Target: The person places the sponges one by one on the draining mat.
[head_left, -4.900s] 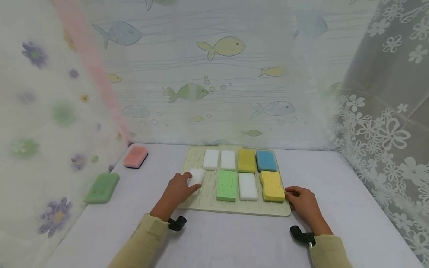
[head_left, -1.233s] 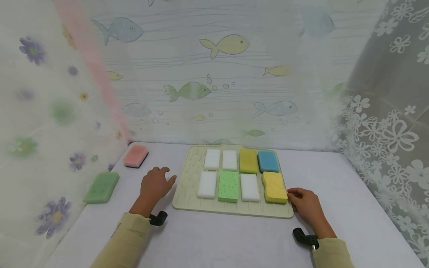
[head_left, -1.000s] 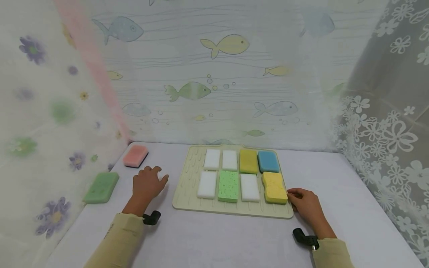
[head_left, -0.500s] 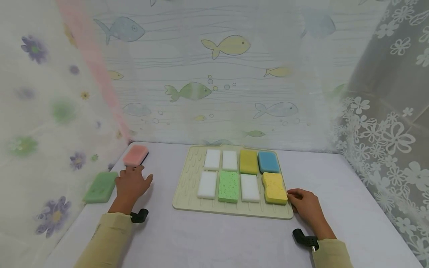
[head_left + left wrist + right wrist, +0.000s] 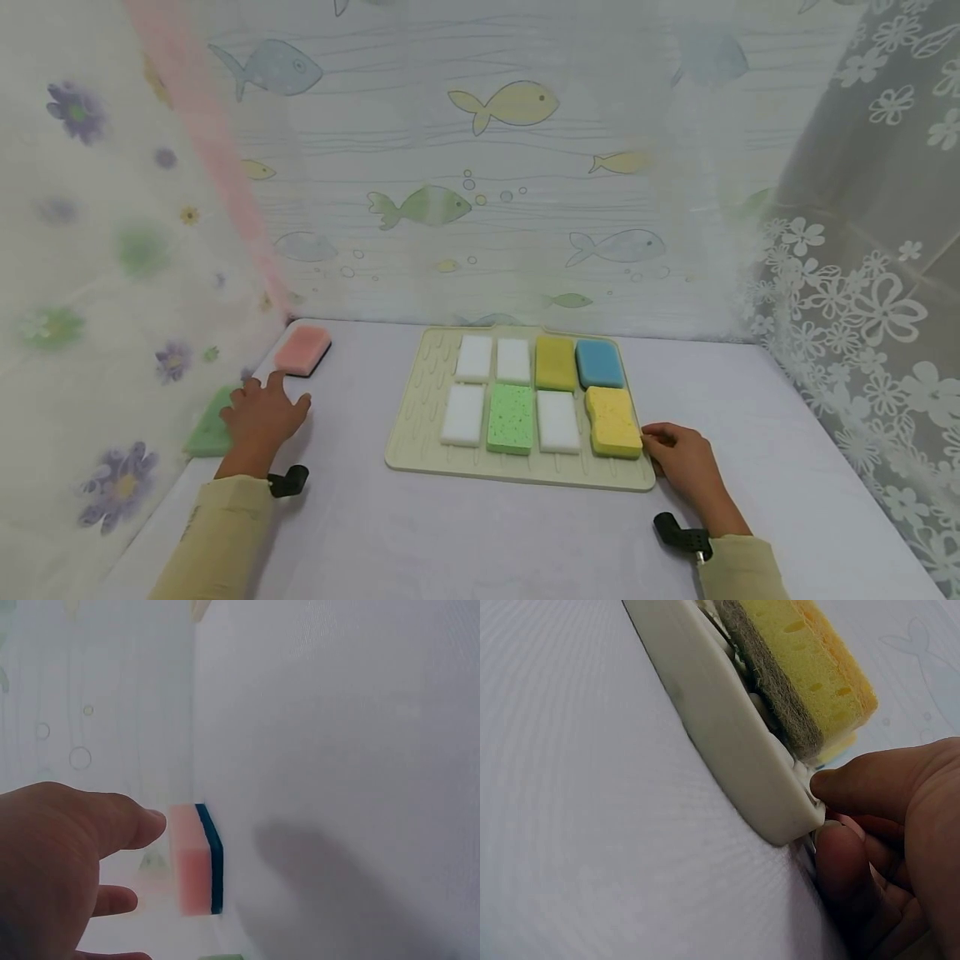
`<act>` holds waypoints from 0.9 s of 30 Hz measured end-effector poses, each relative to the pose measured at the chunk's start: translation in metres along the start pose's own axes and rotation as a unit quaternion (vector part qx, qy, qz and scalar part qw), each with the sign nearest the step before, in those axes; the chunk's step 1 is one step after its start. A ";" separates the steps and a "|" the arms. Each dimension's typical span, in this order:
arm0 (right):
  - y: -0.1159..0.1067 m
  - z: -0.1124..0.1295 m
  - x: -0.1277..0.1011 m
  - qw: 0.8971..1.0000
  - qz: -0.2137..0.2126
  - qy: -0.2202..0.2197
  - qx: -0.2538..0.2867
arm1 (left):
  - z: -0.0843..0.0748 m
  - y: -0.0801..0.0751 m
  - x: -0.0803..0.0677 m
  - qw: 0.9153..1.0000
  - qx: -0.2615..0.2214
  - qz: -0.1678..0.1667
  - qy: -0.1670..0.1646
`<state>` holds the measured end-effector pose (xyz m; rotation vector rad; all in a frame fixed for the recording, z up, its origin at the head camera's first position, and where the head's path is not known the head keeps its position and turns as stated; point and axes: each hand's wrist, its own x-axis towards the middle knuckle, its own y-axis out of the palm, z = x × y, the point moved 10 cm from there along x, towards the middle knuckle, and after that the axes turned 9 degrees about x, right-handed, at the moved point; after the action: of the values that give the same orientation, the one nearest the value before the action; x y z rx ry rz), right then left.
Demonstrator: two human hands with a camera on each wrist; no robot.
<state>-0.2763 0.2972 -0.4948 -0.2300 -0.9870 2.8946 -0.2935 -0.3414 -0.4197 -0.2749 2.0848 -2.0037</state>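
Observation:
In the head view my left hand (image 5: 262, 417) hovers at the table's left side with fingers spread, partly covering a plain green sponge (image 5: 208, 429). Just beyond its fingertips lies a pink sponge (image 5: 303, 350) with a dark scouring layer underneath. The left wrist view shows thumb and fingers apart with nothing between them. My right hand (image 5: 686, 458) pinches the right edge of a cream ridged tray (image 5: 420, 400), thumb on top of the rim in the right wrist view. Close by that thumb sits a notched yellow sponge (image 5: 810, 667) with a grey-brown scouring layer.
On the tray's back row lie two white sponges (image 5: 474, 358), a mustard one (image 5: 554, 363) and a blue one (image 5: 599, 363). In front are a white sponge (image 5: 462, 415), a speckled green one (image 5: 511, 419) and another white sponge (image 5: 558, 422). Patterned curtains (image 5: 495, 208) surround the table.
My left hand has let go of a white sponge, now flat in the tray's front row, and has moved left over the green sponge. My right hand has stayed at the tray's edge.

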 end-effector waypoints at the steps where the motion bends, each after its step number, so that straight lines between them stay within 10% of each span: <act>1: 0.000 0.000 0.000 1.000 0.000 0.000 0.000 | 0.004 0.001 0.001 1.000 0.000 0.004 -0.003; 27: 0.000 0.001 -0.001 1.000 -0.001 -0.003 -0.005 | 0.063 0.012 0.002 0.996 -0.005 0.057 -0.064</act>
<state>-0.2754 0.2965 -0.4936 -0.2194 -1.0028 2.8905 -0.2760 -0.4015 -0.4340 -0.2718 1.9848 -1.8598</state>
